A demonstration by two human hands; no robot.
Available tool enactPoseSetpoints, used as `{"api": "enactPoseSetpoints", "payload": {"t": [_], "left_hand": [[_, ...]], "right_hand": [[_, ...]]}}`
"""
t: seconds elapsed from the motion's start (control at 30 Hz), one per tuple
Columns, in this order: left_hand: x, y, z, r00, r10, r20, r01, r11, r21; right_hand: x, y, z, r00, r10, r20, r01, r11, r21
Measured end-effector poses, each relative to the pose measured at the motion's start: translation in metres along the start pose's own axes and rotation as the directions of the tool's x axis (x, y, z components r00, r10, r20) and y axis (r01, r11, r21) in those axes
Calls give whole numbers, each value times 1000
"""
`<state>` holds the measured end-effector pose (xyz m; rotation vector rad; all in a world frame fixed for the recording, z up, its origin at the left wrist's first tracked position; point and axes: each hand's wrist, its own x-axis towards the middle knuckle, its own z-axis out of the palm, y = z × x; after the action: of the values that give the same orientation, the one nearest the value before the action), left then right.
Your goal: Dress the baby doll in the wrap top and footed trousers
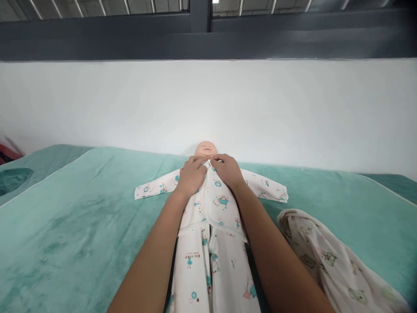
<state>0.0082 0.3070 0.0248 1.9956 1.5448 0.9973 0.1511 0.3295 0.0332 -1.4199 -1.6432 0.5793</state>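
Observation:
A doll [206, 148] lies face up with its head close to the wall, dressed in a white baby shirt [221, 200] with teal and red prints. The shirt's two sleeves stretch out to the sides. My left hand [193, 174] is at the left of the neckline, fingers bent and closed on the fabric edge. On the other side of the collar, my right hand [228, 170] pinches the shirt just below the doll's chin. Matching white baby pants [192, 265] lie below the shirt's hem, between my forearms. My hands cover the doll's neck and shoulders.
A teal plush blanket [97, 226] covers the surface beneath. Crumpled printed cloth [339, 265] lies at the lower right, beside my right forearm. A white wall [293, 113] rises behind the doll, under a dark window frame [130, 39]. Something red [8, 154] shows at the far left.

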Motion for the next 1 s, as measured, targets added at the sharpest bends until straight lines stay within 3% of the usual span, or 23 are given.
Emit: {"api": "enactPoseSetpoints", "payload": {"t": [0.17,0.33,0.47,0.57,0.7,0.87,1.0], "left_hand": [[7,2,-5,995,-97,10,97,985,-145],[6,3,-6,994,-104,18,105,974,-199],[5,4,-5,998,-63,-17,58,978,-200],[-2,3,-4,997,27,-79,-42,979,-198],[-25,1,-1,980,136,-143,-162,969,-187],[-56,-1,1,969,193,-156,-214,968,-135],[-66,-1,1,962,232,-144,-247,963,-103]], "right_hand": [[-1,-2,-2,997,31,68,-30,999,-23],[3,1,0,995,97,-9,-97,995,-36],[3,5,1,991,112,-71,-113,994,-11],[-2,5,1,987,103,-124,-100,995,28],[-18,1,0,973,58,-223,-54,998,21],[-53,-8,-3,946,-36,-323,27,999,-32],[-88,-15,-4,938,-140,-317,138,990,-27]]}}
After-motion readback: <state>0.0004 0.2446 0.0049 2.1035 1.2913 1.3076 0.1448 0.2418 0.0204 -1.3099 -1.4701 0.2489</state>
